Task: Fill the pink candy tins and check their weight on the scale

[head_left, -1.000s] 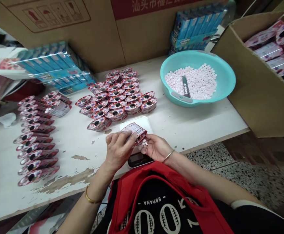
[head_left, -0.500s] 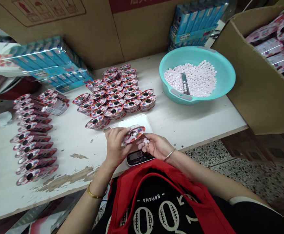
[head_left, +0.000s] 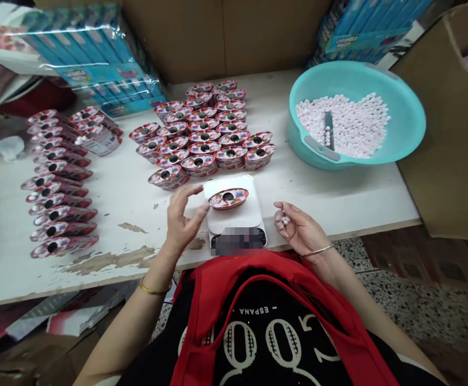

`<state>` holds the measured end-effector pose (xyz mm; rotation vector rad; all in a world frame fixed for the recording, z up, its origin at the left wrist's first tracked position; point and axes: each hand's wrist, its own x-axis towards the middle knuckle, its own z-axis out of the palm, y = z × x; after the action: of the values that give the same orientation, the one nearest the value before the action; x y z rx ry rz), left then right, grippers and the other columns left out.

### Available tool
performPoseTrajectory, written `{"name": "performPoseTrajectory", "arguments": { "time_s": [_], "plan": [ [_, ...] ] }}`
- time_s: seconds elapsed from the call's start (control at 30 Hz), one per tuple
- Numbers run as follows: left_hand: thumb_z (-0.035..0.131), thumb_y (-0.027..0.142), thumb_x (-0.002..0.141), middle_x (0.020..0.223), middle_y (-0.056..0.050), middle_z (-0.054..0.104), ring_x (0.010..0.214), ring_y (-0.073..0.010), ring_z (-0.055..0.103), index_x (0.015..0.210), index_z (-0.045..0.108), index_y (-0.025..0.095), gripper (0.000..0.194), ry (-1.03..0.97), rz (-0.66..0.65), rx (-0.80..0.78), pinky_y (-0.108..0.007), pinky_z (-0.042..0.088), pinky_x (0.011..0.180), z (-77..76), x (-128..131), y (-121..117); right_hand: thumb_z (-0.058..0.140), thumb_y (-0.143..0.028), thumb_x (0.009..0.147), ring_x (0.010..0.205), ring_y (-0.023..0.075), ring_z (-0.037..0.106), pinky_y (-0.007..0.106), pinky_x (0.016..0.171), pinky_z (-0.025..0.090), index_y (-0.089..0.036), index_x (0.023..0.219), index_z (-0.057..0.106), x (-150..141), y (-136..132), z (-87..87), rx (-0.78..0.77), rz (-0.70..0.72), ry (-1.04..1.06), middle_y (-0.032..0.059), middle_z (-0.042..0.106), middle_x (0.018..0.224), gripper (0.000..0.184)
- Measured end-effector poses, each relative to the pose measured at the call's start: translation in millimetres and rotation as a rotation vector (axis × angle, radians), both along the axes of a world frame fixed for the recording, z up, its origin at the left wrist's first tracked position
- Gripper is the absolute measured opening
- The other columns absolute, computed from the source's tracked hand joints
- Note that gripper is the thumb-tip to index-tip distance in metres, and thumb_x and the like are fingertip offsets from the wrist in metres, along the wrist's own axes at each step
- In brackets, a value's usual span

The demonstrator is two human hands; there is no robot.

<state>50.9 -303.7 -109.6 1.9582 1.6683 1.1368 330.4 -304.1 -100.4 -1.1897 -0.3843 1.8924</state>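
Observation:
A small red-and-white packet [head_left: 238,200] with a round hole in its top stands on the white kitchen scale [head_left: 239,217]. My left hand [head_left: 183,217] is just left of it, thumb and fingers apart, holding nothing; the thumb tip is close to the packet's left end. On the right, beside the scale, my right hand [head_left: 298,228] is curled palm up around several small white candies [head_left: 283,220]. The scale's display is blurred out.
Several similar packets [head_left: 204,137] stand in rows behind the scale, and more packets [head_left: 62,214] line the left. A turquoise basin [head_left: 408,115] holds pale candies and a dark strip. Blue wrapped boxes [head_left: 97,53] and a cardboard box [head_left: 430,161] stand around.
The packet was in my left hand and now stands on the scale, let go. My right hand has moved away to the right with candies in it. The view has shifted.

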Motion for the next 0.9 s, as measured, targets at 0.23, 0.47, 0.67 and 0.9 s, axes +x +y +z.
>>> {"name": "performPoseTrajectory", "arguments": {
  "time_s": [0.23, 0.47, 0.67, 0.9],
  "plan": [
    [0.054, 0.05, 0.089, 0.101, -0.006, 0.067, 0.098, -0.0197, 0.061, 0.107, 0.061, 0.02, 0.035, -0.03, 0.124, -0.024, -0.037, 0.048, 0.088, -11.0, -20.7, -23.6, 0.081, -0.041, 0.07, 0.045, 0.0048, 0.042, 0.016, 0.036, 0.026, -0.017, 0.089, 0.063, 2.5, -5.7, -0.5, 0.048, 0.022, -0.053, -0.0073, 0.047, 0.056, 0.036],
    [0.056, 0.049, 0.088, 0.098, -0.006, 0.066, 0.095, -0.0186, 0.061, 0.106, 0.061, 0.02, 0.034, -0.073, 0.107, -0.013, -0.035, 0.049, 0.085, -18.3, -20.5, -29.0, 0.08, -0.039, 0.071, 0.047, 0.0054, 0.041, 0.017, 0.038, 0.027, -0.016, 0.09, 0.065, -8.9, -8.9, 1.5, 0.025, 0.057, -0.04, -0.0069, 0.048, 0.056, 0.034],
    [0.06, 0.047, 0.086, 0.099, -0.006, 0.066, 0.095, -0.0186, 0.061, 0.107, 0.061, 0.02, 0.034, -0.084, 0.063, -0.004, -0.036, 0.049, 0.086, -16.5, -17.2, -23.1, 0.08, -0.039, 0.07, 0.047, 0.0058, 0.04, 0.017, 0.04, 0.026, -0.017, 0.09, 0.064, -15.0, -12.6, -2.0, 0.009, 0.086, -0.036, -0.0068, 0.048, 0.056, 0.034],
    [0.063, 0.048, 0.084, 0.104, -0.007, 0.065, 0.098, -0.0194, 0.06, 0.113, 0.059, 0.021, 0.04, -0.076, -0.024, 0.03, -0.037, 0.048, 0.088, -7.0, -1.4, -7.0, 0.083, -0.038, 0.067, 0.048, 0.0056, 0.04, 0.018, 0.039, 0.024, -0.016, 0.089, 0.064, -16.7, -13.6, -5.8, -0.005, 0.057, -0.05, -0.0068, 0.048, 0.056, 0.037]
  ]
}}
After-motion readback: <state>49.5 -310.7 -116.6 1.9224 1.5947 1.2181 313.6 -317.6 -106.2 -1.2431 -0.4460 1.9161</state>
